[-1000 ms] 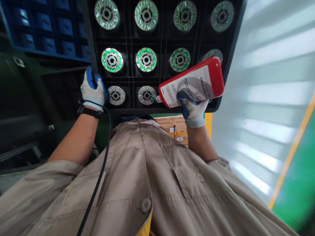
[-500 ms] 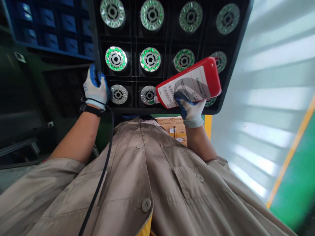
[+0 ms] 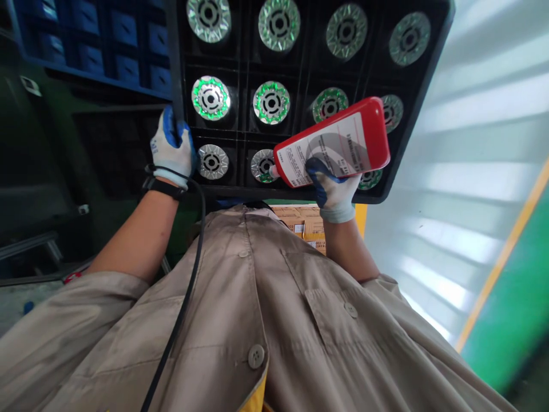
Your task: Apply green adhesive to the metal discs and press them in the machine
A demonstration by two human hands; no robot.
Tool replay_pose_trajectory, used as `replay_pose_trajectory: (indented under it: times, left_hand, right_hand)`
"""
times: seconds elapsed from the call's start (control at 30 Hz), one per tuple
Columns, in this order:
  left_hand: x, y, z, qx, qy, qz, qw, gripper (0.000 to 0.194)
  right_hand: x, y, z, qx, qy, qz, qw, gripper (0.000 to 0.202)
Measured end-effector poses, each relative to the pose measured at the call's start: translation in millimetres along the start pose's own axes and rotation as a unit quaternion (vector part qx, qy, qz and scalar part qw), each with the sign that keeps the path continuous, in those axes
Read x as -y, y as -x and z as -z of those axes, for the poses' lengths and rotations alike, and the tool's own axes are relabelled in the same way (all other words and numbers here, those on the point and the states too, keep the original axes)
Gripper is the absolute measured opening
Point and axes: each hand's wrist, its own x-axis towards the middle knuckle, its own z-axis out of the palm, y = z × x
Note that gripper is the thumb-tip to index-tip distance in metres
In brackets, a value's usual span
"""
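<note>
My right hand (image 3: 333, 186), in a blue-and-white glove, is closed round a red bottle (image 3: 375, 134) with a white label. The bottle lies tilted, its pale nozzle at the lower edge of a round metal part (image 3: 262, 166), where green liquid shows. My gloved left hand (image 3: 172, 146) grips the left rim of a black compartment tray (image 3: 175, 63); its fingertips are partly hidden. Each tray compartment in view holds a slotted metal disc. A disc (image 3: 210, 98) in the middle row bears a bright green ring; the front-left disc (image 3: 213, 162) shows no green.
A blue compartment tray (image 3: 98, 74) stands at the upper left. Below the black tray are printed cardboard boxes (image 3: 291, 215). A black cable (image 3: 189, 286) runs from my left wrist down over my shirt. A yellow line (image 3: 501, 257) borders the green floor at right.
The black tray and its discs sit slightly farther right in view. The nozzle has shifted a little along the lower edge of the same disc, with more green there. Both hands keep their grips.
</note>
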Motion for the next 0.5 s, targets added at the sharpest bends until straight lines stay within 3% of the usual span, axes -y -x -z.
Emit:
replay_pose_trajectory:
  times: [0.5]
  left_hand:
    - [12, -1, -1.0, 0.011, 0.002, -0.019, 1.000, 0.056]
  right_hand:
    - [-3, -9, -9, 0.005, -0.001, -0.005, 1.000, 0.082]
